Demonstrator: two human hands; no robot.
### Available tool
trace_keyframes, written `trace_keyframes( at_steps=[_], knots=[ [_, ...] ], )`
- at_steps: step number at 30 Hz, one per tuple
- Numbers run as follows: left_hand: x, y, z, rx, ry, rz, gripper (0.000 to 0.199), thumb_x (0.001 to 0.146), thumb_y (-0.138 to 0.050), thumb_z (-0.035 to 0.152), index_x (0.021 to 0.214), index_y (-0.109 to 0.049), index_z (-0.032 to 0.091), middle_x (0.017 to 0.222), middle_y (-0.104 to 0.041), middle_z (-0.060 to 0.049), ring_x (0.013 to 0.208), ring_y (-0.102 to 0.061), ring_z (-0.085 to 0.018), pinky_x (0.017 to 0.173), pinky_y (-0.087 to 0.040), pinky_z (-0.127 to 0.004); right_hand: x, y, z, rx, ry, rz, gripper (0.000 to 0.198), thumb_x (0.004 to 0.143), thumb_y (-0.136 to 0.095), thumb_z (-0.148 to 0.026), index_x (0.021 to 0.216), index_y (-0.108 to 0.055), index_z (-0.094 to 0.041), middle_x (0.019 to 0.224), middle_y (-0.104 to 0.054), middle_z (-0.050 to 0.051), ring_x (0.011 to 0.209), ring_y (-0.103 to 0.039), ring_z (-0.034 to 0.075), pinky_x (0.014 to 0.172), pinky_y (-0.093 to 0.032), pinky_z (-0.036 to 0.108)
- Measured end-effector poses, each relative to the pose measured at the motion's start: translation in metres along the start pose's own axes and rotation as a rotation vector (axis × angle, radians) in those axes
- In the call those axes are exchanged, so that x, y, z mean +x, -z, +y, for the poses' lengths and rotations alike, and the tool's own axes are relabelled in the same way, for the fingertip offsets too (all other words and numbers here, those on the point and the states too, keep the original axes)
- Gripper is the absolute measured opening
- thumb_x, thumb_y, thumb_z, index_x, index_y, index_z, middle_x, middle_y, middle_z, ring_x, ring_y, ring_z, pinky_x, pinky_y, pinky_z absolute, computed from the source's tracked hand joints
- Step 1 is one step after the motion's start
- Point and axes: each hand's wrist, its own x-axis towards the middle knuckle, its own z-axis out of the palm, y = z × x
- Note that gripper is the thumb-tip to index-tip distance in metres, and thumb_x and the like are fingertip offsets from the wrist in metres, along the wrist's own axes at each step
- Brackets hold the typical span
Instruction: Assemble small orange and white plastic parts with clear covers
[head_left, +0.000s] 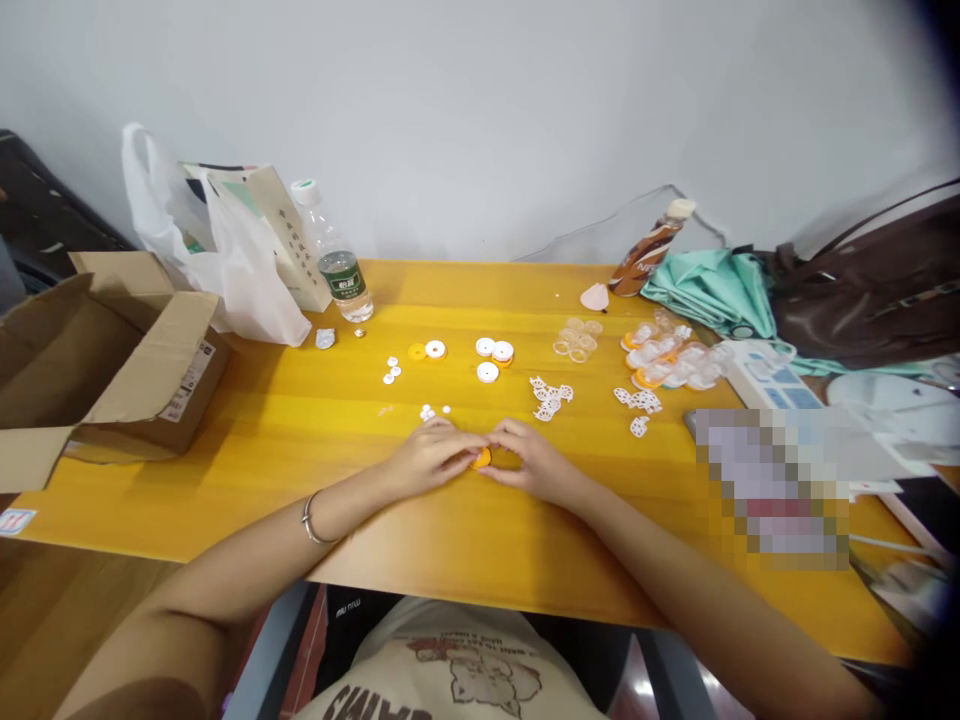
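Between my two hands, low over the table, is a small round orange disc (481, 458). My left hand (433, 458) is closed on its left side, and my right hand (529, 462) grips its right side with curved fingers. The fingertips hide part of the disc. Just beyond my left hand lie tiny white pieces (427, 411). Farther off sit white discs (487, 372), some stacked on orange ones, and an orange and white pair (434, 349). White lattice pieces (551, 398) lie beyond my right hand.
Clear rings (577, 341) and a cluster of orange and clear assembled pieces (671, 358) lie to the right. A water bottle (345, 275), plastic bag (247, 270) and open cardboard box (180, 370) stand left. A drink bottle (649, 250) and brown bag (862, 290) are at the back right.
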Motion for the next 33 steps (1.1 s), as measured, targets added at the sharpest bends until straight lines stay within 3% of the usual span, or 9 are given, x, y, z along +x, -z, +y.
trace_keyframes(
  at_steps=[7, 17, 29, 33],
  knots=[
    [0.003, 0.002, 0.002, -0.129, 0.083, -0.050, 0.022, 0.084, -0.052, 0.021, 0.105, -0.057, 0.018, 0.083, -0.069, -0.003, 0.078, -0.063, -0.012, 0.077, -0.043, -0.026, 0.001, 0.002, -0.003, -0.010, 0.014, -0.012, 0.019, 0.079, -0.061, -0.032, 0.093, -0.062, -0.019, 0.084, -0.056, 0.005, 0.080, -0.054, 0.017, 0.073, -0.044, 0.029],
    [-0.001, 0.006, 0.018, -0.199, 0.071, -0.196, 0.022, 0.083, -0.053, 0.020, 0.103, -0.059, 0.015, 0.081, -0.066, -0.005, 0.076, -0.060, -0.012, 0.075, -0.045, -0.025, -0.011, 0.003, -0.013, -0.081, 0.021, -0.059, 0.024, 0.074, -0.064, -0.042, 0.088, -0.063, -0.022, 0.089, -0.056, 0.004, 0.087, -0.052, 0.018, 0.080, -0.040, 0.031],
    [0.002, 0.010, 0.012, -0.162, 0.154, -0.061, 0.023, 0.084, -0.054, 0.025, 0.104, -0.058, 0.016, 0.096, -0.065, -0.008, 0.087, -0.059, -0.015, 0.080, -0.046, -0.030, -0.010, -0.001, -0.007, 0.025, -0.040, 0.048, 0.027, 0.078, -0.061, -0.032, 0.103, -0.061, -0.023, 0.088, -0.055, 0.005, 0.084, -0.055, 0.017, 0.078, -0.047, 0.032],
    [-0.001, 0.012, 0.008, -0.136, 0.179, -0.091, 0.025, 0.082, -0.057, 0.027, 0.104, -0.058, 0.015, 0.096, -0.065, -0.009, 0.088, -0.059, -0.016, 0.081, -0.047, -0.031, -0.009, -0.002, -0.005, 0.045, -0.076, 0.079, 0.029, 0.078, -0.061, -0.031, 0.106, -0.061, -0.022, 0.089, -0.056, 0.006, 0.085, -0.057, 0.018, 0.080, -0.048, 0.033]
  ],
)
